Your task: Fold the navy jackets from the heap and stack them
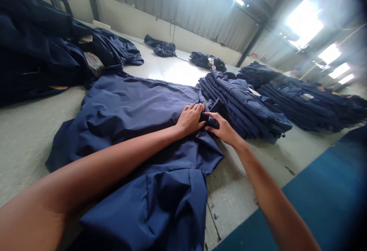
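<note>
- Probably light for its spread, soft and limp, with no stiffness to hold a fold; judging by the sheen, perhaps a little slippery against itself.
- Unlikely to break, but easy to crease or drag askew; best taken by the thicker, gathered edge, or by a seam, rather than by the loose middle.
- Better kept flat with a resting palm or forearm, given how readily such thin cloth may slide.
- In looks, a navy garment [143, 98] with a smooth, faintly shiny face, paler where lit, rippled at the left and sharply creased toward the near side.
- Spread over the table [25, 136] in front of the person, beneath the left forearm, with a darker, puffed fold nearest the camera, seemingly of the same piece.
- At the bunched right-hand edge, close together, both hands: in the left hand [192, 119], a grip seemingly clamped on the cloth, fingers curled over; in the right hand [222, 128], thumb and forefinger on either side of the dark gather, impossible to tell whether pinched tight.
- Just beyond the right hand, a folded stack [243, 105] of similar navy cloth; at the far left, a loose heap [28, 44].
</note>
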A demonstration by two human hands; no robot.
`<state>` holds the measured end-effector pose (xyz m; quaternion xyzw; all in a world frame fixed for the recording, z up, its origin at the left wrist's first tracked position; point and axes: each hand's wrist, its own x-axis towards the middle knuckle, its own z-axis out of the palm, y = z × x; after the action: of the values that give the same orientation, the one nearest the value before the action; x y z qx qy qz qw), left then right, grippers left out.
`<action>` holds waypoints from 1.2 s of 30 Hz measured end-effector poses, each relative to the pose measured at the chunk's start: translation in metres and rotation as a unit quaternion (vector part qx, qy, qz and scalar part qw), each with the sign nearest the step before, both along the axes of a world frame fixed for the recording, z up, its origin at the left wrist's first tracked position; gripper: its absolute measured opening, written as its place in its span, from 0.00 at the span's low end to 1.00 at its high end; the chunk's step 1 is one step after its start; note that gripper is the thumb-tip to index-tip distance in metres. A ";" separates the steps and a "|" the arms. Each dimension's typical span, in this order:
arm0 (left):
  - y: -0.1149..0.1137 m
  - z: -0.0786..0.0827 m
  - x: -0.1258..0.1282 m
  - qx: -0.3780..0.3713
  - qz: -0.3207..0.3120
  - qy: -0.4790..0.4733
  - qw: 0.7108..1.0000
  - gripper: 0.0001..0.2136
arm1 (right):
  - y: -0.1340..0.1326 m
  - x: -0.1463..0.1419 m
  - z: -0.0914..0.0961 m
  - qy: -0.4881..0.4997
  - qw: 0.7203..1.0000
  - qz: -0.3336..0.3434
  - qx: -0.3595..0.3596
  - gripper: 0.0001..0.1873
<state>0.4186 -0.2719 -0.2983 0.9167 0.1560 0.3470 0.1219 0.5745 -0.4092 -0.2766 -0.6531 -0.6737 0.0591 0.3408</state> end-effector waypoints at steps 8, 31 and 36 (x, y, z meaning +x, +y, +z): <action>0.004 -0.001 0.001 -0.003 -0.040 -0.009 0.999 0.05 | -0.019 0.031 0.022 -0.219 0.888 -0.374 0.152 0.29; 0.029 -0.012 -0.006 0.036 -0.251 0.160 0.954 0.30 | -0.022 0.076 -0.005 0.038 0.992 0.000 -0.119 0.39; 0.026 -0.012 -0.008 0.024 -0.234 0.146 0.961 0.31 | -0.010 0.031 0.014 -0.008 0.998 -0.059 0.024 0.26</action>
<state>0.4108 -0.2460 -0.3104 0.9710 -0.0549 0.1750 0.1532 0.6059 -0.4189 -0.2627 -0.6837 -0.6380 0.0170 0.3537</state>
